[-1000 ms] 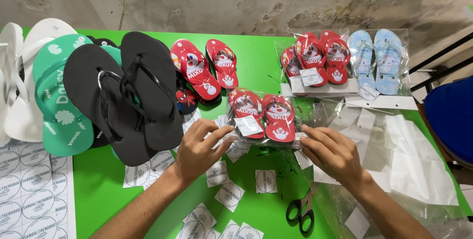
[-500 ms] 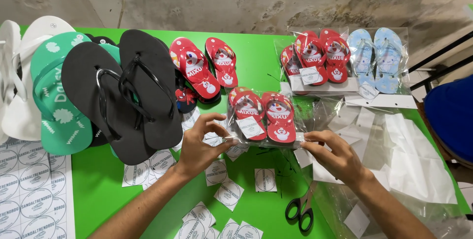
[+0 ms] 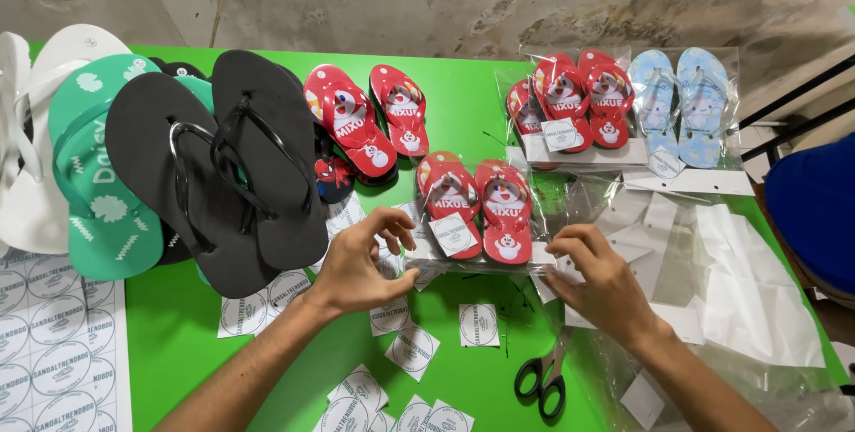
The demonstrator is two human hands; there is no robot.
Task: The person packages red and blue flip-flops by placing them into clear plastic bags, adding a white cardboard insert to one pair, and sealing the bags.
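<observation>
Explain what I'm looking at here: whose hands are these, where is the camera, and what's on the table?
One view only: a camera worn on a person's head, looking down at their own bare hands over a green table. The left hand and right hand pinch the two lower corners of a clear bag holding a small pair of red flip-flops. Left of it lie black flip-flops, a green pair and a white pair. Loose red flip-flops sit behind; at the back right are more bagged pairs, red and pale blue. Square paper labels are scattered near the hands, scissors lie in front, and empty clear bags lie at right.
</observation>
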